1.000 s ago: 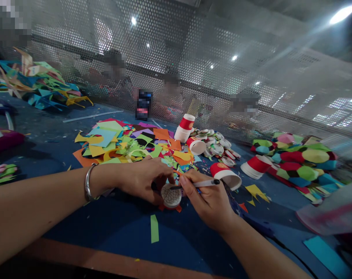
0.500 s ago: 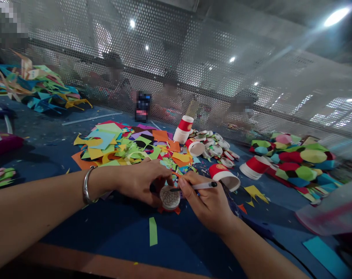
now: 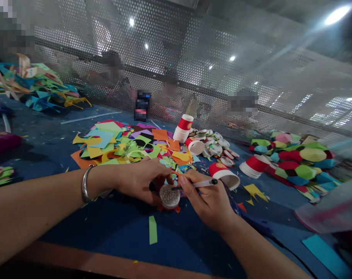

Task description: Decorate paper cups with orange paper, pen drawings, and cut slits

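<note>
White disc (image 3: 169, 197): left hand (image 3: 142, 180) pinched it from 10 o'clock
Pen (image 3: 203, 183): right hand (image 3: 209, 203) pinched it
Lines (image 3: 170, 198): I figured slippage could've smeared 'em

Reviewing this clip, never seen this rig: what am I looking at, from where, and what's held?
No machine here: a person works bare-handed. The single camera sits on that person's head, looking forward and down. The right hand holds a pen, its tip over a small white disc covered in dark cell-like lines. Whether it touches, I can't tell. The left hand has its fingers around the disc's edge. On the blue table are a heap of coloured paper scraps, a green strip nearer the camera, red-and-white paper cups and, to the right, multicoloured patchwork pieces.
</note>
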Demonstrator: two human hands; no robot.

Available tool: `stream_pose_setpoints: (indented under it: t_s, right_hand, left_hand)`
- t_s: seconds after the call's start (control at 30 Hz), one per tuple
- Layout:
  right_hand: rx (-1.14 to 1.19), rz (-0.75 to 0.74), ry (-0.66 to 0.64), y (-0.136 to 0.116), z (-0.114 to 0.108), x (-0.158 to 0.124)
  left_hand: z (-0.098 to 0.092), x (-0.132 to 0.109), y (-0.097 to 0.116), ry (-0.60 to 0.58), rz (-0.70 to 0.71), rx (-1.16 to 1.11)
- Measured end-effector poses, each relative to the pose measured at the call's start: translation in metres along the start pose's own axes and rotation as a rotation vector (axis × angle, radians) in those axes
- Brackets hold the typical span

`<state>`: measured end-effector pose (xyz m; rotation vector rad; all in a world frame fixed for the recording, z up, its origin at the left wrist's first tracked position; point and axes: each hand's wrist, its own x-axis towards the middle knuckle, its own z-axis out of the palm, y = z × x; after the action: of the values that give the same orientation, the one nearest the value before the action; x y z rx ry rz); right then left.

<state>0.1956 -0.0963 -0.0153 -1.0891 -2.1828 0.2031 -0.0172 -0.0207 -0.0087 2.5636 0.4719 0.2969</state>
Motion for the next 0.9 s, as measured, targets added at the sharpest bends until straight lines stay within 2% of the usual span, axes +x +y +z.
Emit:
stream_pose_setpoints:
  t_s: [0.4, 0.63, 0.9]
  right_hand:
    - [-0.010, 0.012, -0.003, 0.0007, -0.0012, -0.0002]
    - [0.017, -0.004, 0.016, 0.0002, -0.0018, -0.0010]
    - [-0.010, 0.003, 0.032, -0.0001, -0.0021, -0.0007]
  left_hand:
    - [-0.0001, 0.0003, -0.0007, -0.033, -0.040, -0.029]
    - [0.0000, -0.0006, -0.0013, -0.019, -0.027, 0.027]
    - [0.0005, 0.0003, -0.0009, -0.025, -0.018, -0.021]
